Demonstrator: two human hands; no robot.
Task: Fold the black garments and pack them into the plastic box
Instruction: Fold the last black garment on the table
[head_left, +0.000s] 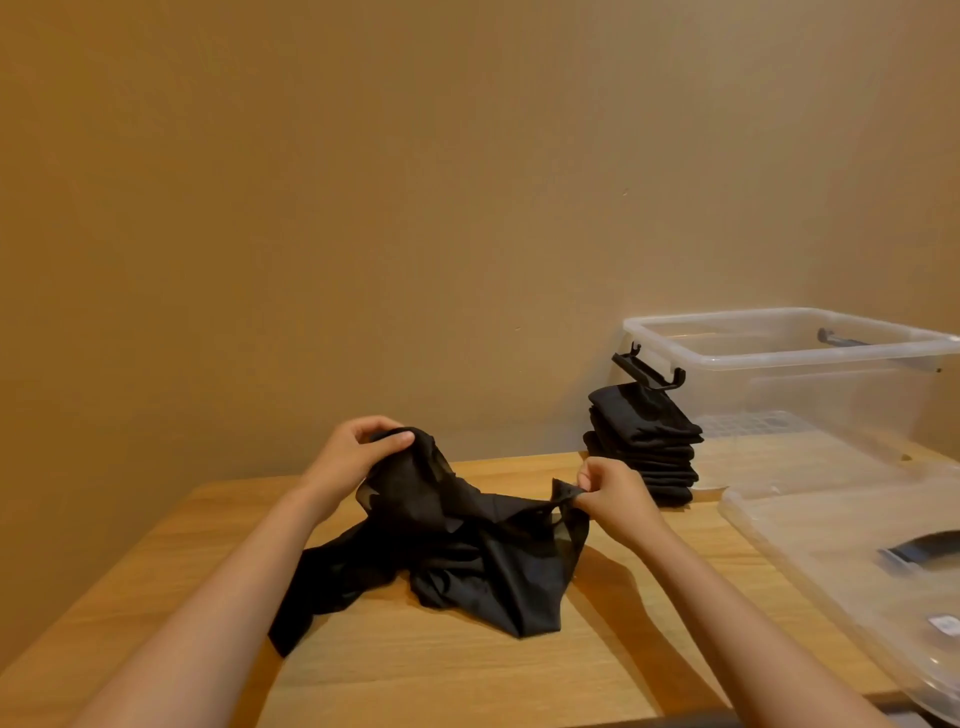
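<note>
A crumpled black garment (467, 561) of thin fabric lies bunched on the wooden table (415, 670). My left hand (358, 457) grips a raised part of it at the upper left. My right hand (610, 493) pinches another edge at the right, lifted off the table. Between the hands the cloth sags. A stack of several folded black garments (644, 447) stands at the table's far right. Just behind and right of the stack sits the clear plastic box (795, 353), open on top, with a black latch handle (649, 371) sticking out over the stack.
The box's clear lid (831, 566) lies flat on the table's right side, reaching past the near edge. A plain beige wall stands behind the table. Bare wood shows on the table's left and near the front edge.
</note>
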